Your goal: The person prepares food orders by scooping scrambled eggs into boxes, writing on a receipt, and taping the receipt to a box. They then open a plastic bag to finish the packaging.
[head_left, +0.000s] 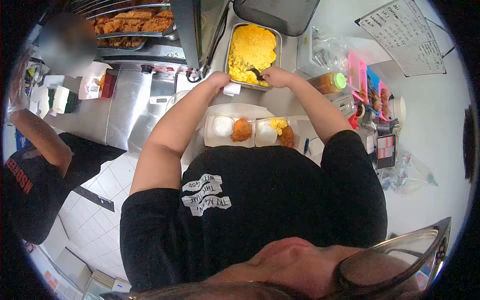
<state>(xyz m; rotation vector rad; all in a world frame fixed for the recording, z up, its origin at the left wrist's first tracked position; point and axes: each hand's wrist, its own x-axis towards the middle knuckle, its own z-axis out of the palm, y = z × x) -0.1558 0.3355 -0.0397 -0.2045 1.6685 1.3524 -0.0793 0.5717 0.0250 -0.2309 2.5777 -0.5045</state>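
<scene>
A metal tray [276, 50] of yellow scrambled egg [252, 42] lies in front of me. My right hand [276, 77] grips a black-handled utensil [257, 74], its end in the egg at the tray's near side; its exact kind is hidden. At the tray's near left corner, my left hand [218, 81] is closed on the rim. A small white slip [231, 89] is just beside that hand. Nearer my body is an open paper box [210, 135] with white rice [222, 126] and fried chicken [241, 131]. The adjoining box [258, 142] holds rice, chicken and some egg.
A glass-sided warmer [192, 35] with fried chicken stands at the left. Another person [37, 170] in black works there beside filled boxes [95, 82]. On my right are a sauce bottle with a green lid [334, 81], pink baskets [356, 75] and a plastic bin [310, 57].
</scene>
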